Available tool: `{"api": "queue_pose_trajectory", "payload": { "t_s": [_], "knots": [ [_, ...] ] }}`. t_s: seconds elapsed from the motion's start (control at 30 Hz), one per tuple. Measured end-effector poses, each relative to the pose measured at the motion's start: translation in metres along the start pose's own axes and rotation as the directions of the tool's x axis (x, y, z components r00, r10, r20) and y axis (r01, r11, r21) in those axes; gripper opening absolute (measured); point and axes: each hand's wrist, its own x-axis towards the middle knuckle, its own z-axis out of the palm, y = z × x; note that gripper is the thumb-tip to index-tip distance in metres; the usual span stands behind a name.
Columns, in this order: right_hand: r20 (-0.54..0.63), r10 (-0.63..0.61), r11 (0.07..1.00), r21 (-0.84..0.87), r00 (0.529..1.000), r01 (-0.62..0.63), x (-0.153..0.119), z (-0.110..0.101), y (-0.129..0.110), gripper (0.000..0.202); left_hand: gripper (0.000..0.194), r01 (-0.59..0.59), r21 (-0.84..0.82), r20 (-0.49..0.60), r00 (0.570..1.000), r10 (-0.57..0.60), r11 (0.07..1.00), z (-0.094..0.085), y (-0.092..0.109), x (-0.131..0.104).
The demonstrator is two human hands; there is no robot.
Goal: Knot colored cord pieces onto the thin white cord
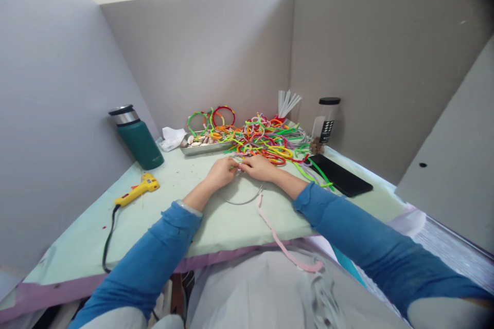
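Note:
My left hand (224,172) and my right hand (258,167) meet over the table, fingertips pinched together at the far side of a thin grey hoop (242,203). A small bit of pink shows between the fingertips, too small to make out. Both hands are closed on the hoop, which curves toward me. Beside the hoop, a soft pink strip (274,234) runs over the table's edge onto my lap. Whether it joins the pink at my fingers is hidden. Just past my hands lies a tangled heap of coloured fuzzy strips (270,139).
A metal tray (208,148) of shells stands at the back, with finished-looking coloured hoops (224,115) behind. To the left are a green bottle (139,141), crumpled tissue (172,138) and a yellow glue gun (137,190). Right: a black phone (341,175) and a clear jar (326,123). Grey partitions surround the table.

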Motion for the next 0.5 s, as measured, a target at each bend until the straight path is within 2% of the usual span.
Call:
{"api": "queue_pose_trajectory", "payload": {
  "t_s": [0.17, 0.4, 0.5],
  "knots": [
    [-0.001, -0.004, 1.000, 0.005, 1.000, 0.004, 0.0010, 0.0018, 0.0017, 0.035, 0.024, 0.010, -0.005, 0.004, 1.000, -0.010, 1.000, 0.0000, -0.0005, 0.0002],
    [0.025, 0.038, 0.997, 0.061, 0.999, -0.040, 0.0021, 0.0004, 0.0017, 0.048, 0.025, 0.009, -0.024, 0.013, 1.000, -0.009, 1.000, -0.0022, 0.0017, -0.0005],
    [0.023, 0.024, 0.998, 0.055, 0.999, -0.025, 0.0016, -0.0004, 0.0010, 0.045, 0.024, 0.021, -0.028, 0.021, 1.000, -0.020, 0.999, -0.0030, 0.0029, -0.0006]
  ]
}}
